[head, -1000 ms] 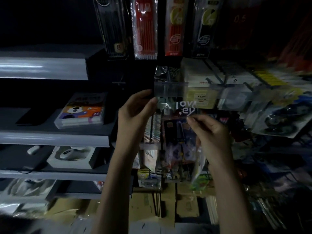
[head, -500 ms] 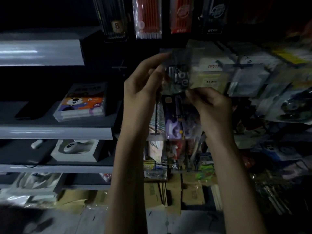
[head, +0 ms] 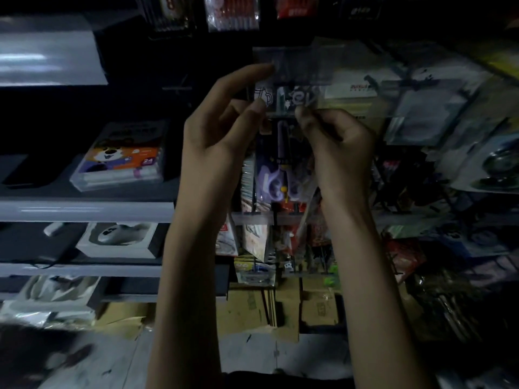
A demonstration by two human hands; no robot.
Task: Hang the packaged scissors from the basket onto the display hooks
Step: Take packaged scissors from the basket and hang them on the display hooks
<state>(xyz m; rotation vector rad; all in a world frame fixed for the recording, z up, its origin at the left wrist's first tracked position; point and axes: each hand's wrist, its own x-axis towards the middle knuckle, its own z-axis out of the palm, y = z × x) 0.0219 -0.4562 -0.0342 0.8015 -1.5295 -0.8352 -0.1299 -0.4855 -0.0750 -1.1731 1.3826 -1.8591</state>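
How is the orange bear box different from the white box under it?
The orange bear box is colourful, with a cartoon bear; the white box is plain, holding a rounded white thing. The bear box sits one shelf above the white box. Both lie on grey shelves.

3 grey shelves [head: 84, 210] stand stacked at the left. The middle one carries a flat box [head: 120, 158] printed with a cartoon bear and "24". The shelf below holds a white box [head: 118, 240]. Cardboard boxes [head: 280, 304] sit on the floor [head: 196, 355].
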